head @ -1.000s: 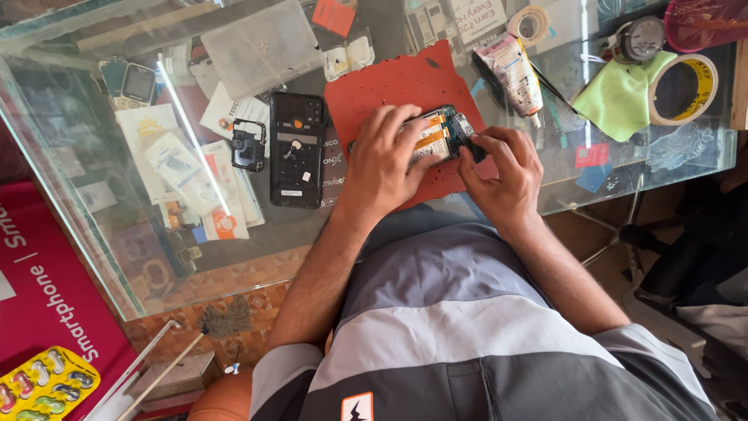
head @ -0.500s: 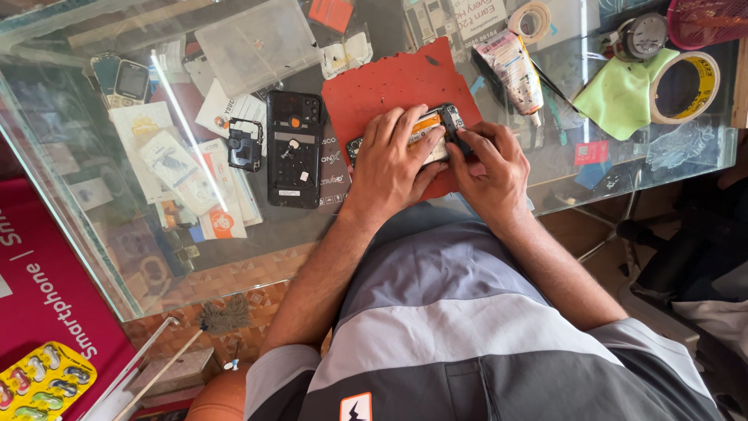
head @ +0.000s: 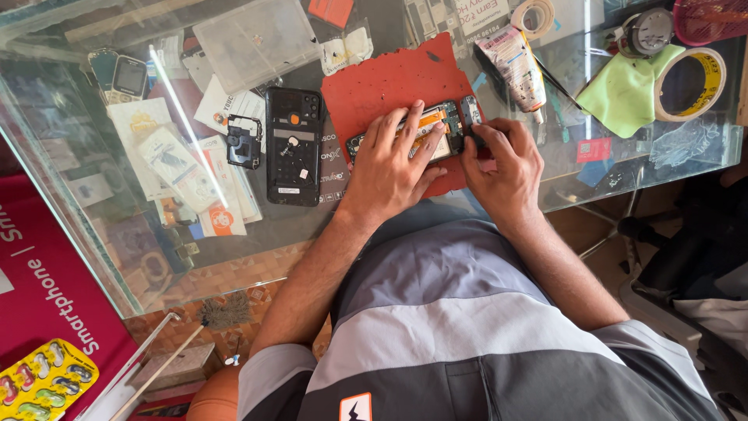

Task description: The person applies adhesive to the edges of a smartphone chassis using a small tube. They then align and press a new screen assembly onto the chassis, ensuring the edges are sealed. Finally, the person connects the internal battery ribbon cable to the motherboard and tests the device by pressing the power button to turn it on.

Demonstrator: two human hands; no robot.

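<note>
An opened phone (head: 438, 123) with its insides bare lies flat on a red work mat (head: 382, 82) on a glass table. My left hand (head: 393, 160) presses down on the phone, fingers spread across its middle. My right hand (head: 499, 156) pinches at the phone's right end with fingertips close together; any small tool in it is hidden. A black phone back frame (head: 293, 146) lies left of the mat, with a small black camera bezel (head: 243, 142) beside it.
A clear plastic box (head: 257, 40) sits at the back. A glue tube (head: 514, 66), green cloth (head: 627, 93) and yellow tape roll (head: 689, 82) lie to the right. Small handsets (head: 118, 76) and paper packets rest at left. The table's near glass edge (head: 234, 253) runs in front of me.
The phone has gone from tilted up in both hands to lying flat on the mat. My left hand has spread over it and my right hand has shifted to its right end.
</note>
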